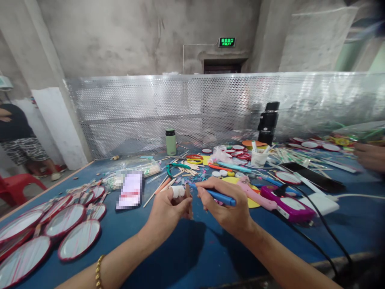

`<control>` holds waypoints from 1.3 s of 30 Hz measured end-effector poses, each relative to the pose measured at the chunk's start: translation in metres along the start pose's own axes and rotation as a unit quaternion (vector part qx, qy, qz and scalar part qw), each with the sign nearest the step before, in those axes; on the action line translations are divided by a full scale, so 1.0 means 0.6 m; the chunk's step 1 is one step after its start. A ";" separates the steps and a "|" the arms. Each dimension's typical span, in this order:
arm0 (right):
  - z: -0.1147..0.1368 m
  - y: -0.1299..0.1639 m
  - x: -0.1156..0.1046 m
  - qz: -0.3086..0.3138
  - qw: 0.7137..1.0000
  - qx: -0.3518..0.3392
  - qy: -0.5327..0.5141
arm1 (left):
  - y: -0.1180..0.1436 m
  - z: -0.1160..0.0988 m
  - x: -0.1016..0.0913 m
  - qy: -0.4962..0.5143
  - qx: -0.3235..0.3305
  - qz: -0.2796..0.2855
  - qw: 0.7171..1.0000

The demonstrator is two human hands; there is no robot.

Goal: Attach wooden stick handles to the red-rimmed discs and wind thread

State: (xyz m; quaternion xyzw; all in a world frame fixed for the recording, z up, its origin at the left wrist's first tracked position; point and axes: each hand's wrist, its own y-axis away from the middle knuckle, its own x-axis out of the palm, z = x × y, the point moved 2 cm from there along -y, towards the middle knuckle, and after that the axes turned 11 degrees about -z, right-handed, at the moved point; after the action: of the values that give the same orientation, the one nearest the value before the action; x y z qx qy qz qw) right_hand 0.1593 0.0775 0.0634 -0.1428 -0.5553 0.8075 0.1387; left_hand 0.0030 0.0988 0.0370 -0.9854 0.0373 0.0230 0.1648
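Between the fingers of my left hand is a thin wooden stick, held upright. White tape wraps one finger of that hand. My right hand grips a blue marker, its tip pointing left towards the stick; I cannot tell whether it touches. Both hands are above the blue table. Just beyond them lie green-handled pliers and scattered wooden sticks. A pink hot glue gun rests right of my right hand.
Red-rimmed round pieces pile up at the left, near a phone. At the back stand a green bottle, a white cup and a black flask. A purple box with cables sits right. Another person's hand shows far right.
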 end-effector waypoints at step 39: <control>0.000 -0.002 -0.001 0.001 1.000 -0.002 -0.002 | -0.001 -0.003 0.001 -0.005 -0.003 -0.004 1.000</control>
State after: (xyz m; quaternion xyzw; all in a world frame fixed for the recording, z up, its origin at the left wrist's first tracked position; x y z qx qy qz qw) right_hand 0.1600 0.0776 0.0646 -0.1419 -0.5571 0.8069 0.1359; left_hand 0.0036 0.0987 0.0386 -0.9859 0.0324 0.0269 0.1620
